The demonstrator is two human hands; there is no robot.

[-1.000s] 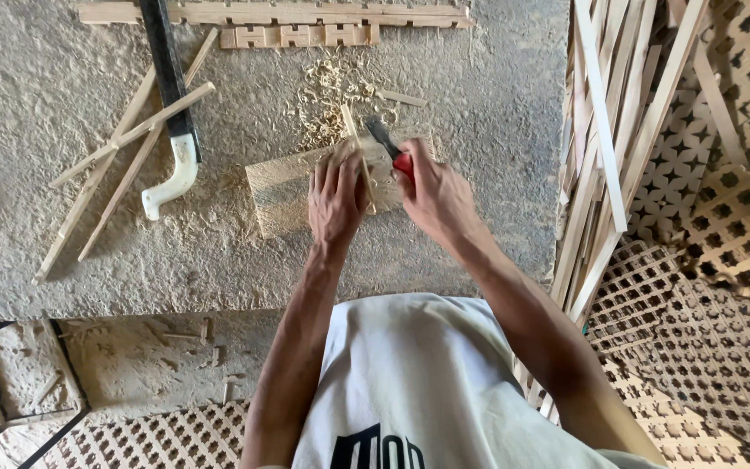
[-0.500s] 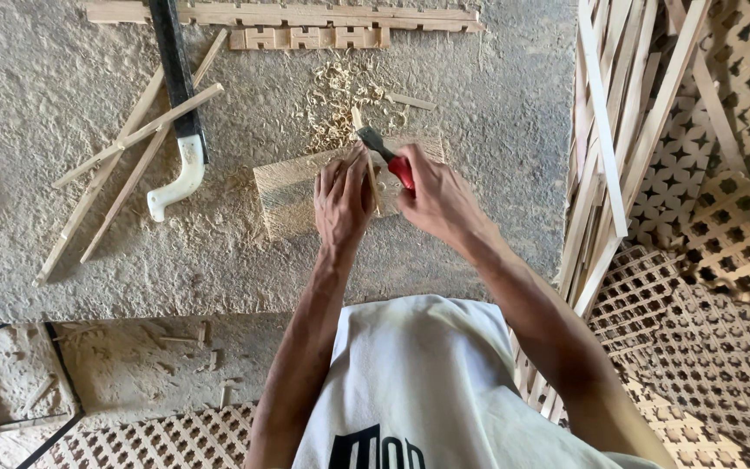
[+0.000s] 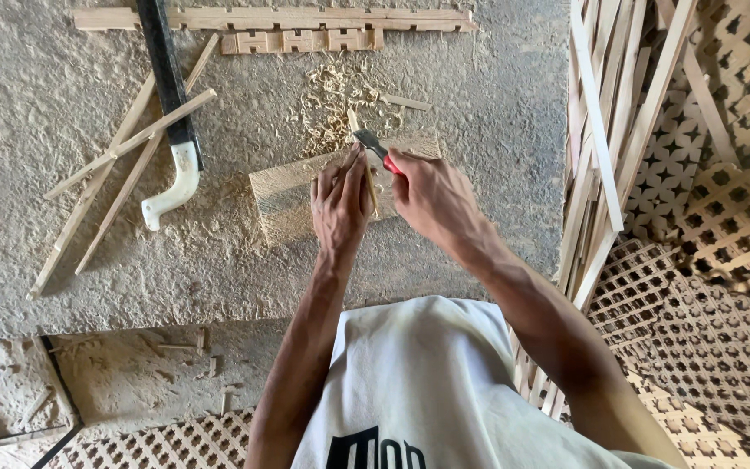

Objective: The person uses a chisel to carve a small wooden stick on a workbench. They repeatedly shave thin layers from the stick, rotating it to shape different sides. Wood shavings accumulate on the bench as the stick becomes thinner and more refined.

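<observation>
The rough grey concrete floor fills most of the view. At three o'clock stand large pale wooden lattice panels with loose long wooden slats leaning against them. At twelve o'clock lies a long pale wooden strip with a notched fretwork piece just beside it. At ten o'clock a black-bladed hand saw with a white curved handle lies over a few thin crossed wooden sticks. Near the centre a flat rectangular wooden block rests on the floor, with a pile of pale curled wood shavings just beyond it at twelve o'clock. The person's white shirt takes up the six o'clock edge.

The left hand lies over the block, its grip clenched around a thin pale wooden stick that stands tilted on the block, its top end pointing toward twelve o'clock. The right hand, just beside it at three o'clock, is closed around a small red-handled knife, whose dark blade touches the stick near the left fingertips. The two hands are near each other, nearly touching, above the block.
</observation>
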